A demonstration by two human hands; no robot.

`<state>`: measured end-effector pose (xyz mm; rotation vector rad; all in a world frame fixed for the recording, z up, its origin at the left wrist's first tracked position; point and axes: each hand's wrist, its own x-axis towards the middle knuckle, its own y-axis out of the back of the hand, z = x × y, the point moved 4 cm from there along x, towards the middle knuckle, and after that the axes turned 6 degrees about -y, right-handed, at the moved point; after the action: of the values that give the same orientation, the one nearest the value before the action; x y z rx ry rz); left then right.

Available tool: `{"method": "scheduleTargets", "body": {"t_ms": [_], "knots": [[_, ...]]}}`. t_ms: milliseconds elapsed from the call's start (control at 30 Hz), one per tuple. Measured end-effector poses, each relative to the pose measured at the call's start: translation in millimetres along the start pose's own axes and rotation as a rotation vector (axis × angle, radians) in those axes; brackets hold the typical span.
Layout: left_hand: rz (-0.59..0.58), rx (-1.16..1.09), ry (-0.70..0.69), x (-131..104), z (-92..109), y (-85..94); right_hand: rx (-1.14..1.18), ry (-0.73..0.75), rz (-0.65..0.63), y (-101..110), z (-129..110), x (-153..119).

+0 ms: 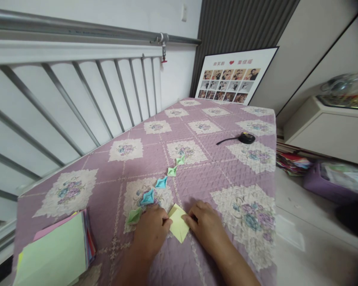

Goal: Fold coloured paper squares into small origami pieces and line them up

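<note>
A folded pale yellow paper (179, 224) lies on the purple floral tablecloth (193, 178) at the lower middle. My left hand (154, 226) has its curled fingers and thumb at the paper's left edge. At its right edge, my right hand (203, 223) pinches the paper with bent fingers. Beyond my left hand, several folded paper pieces run in a diagonal line: a green one (134, 216) beside the hand, a blue one (147, 197), another blue one (161, 182), and small light green ones (172, 171) farthest away.
A stack of coloured paper (55, 250) sits at the lower left. A black tape measure (246, 138) with a strap lies at the right back. A white radiator (77, 99) borders the table's left side. A photo board (232, 77) stands behind; a purple basket (319, 184) is at the right.
</note>
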<state>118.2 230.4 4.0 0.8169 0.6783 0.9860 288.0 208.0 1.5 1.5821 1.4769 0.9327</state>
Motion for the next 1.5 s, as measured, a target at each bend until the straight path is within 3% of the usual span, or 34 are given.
{"method": "scheduleTargets", "body": {"t_ms": [967,1233,1400,1500], "knots": [[0.068,0.158,0.063,3.0,-2.1,-5.3,-0.128,-0.083,0.044,-3.2,-3.6,3.1],[0.081,0.071,0.096,1.1,-5.1,-6.2,-0.097,-0.079,0.08,-2.6,-2.3,2.7],[0.052,0.03,0.051,-0.7,-2.2,-4.1,-0.038,-0.085,0.052,-1.3,2.7,3.7],[0.034,0.04,-0.047,0.6,1.1,-6.0,-0.036,-0.088,0.043,-1.3,4.7,4.6]]}}
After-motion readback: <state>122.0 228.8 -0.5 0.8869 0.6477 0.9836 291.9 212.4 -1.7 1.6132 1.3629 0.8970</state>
